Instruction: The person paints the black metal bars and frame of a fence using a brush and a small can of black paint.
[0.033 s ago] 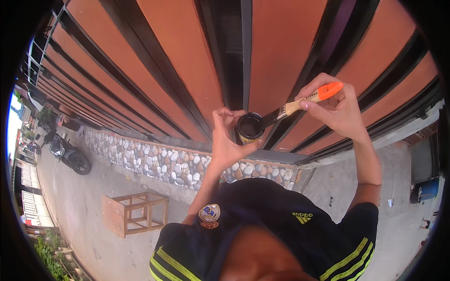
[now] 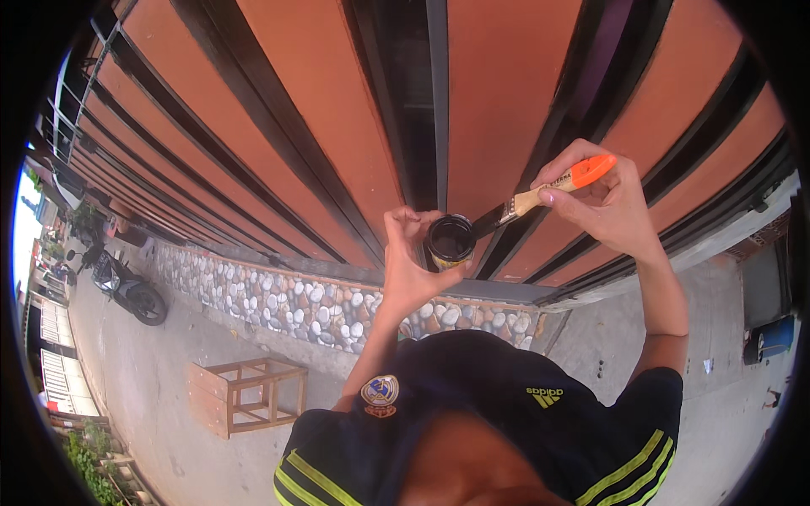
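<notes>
My left hand grips a small round can of dark paint, held up in front of an orange metal gate with black bars. My right hand holds a paintbrush with an orange handle. Its dark bristles rest at the can's right rim. Both hands are raised close to the gate, near a black vertical bar.
A low wall faced with rounded stones runs under the gate. A wooden stool frame stands on the concrete ground at the lower left. A motorbike is parked further left. A blue bin sits at the right.
</notes>
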